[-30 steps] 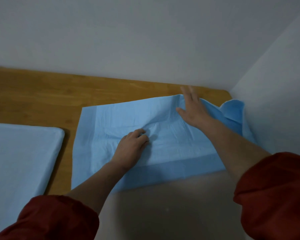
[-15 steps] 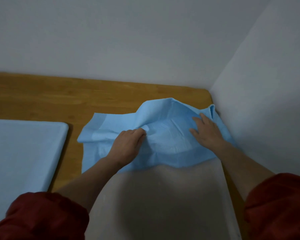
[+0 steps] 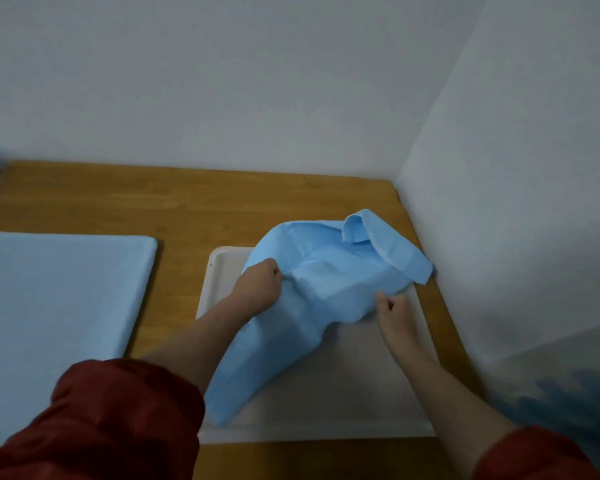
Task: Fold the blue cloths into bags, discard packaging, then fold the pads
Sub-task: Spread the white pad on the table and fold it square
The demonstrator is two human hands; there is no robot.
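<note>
Head view. A thin, crumpled blue cloth (image 3: pixel 329 282) is held between both hands over a white rectangular tray (image 3: pixel 343 386) with rounded corners. The tray is set on a brown wooden tabletop (image 3: pixel 187 202), in the corner formed by two grey-white walls (image 3: pixel 291 81).

The left hand (image 3: pixel 258 285) is closed into a fist, and the left edge of the blue cloth is gripped inside its curled fingers. The right hand (image 3: pixel 392 306) is likewise curled, with the near right edge of the cloth pinched between thumb and fingers.

The cloth is bunched and raised between the two grips. Its far right corner is folded over on itself and extends past the tray edge toward the wall corner. A long tail is draped down beside the left forearm and lies on the near left part of the tray.

A flat pale-blue pad (image 3: pixel 59 292) with a rounded corner is laid on the tabletop to the left, well apart from the tray. Dark red sleeves (image 3: pixel 118 420) are pushed up on both forearms. A blurred dark blue patch (image 3: pixel 568 403) is seen at lower right; what it is cannot be told.
</note>
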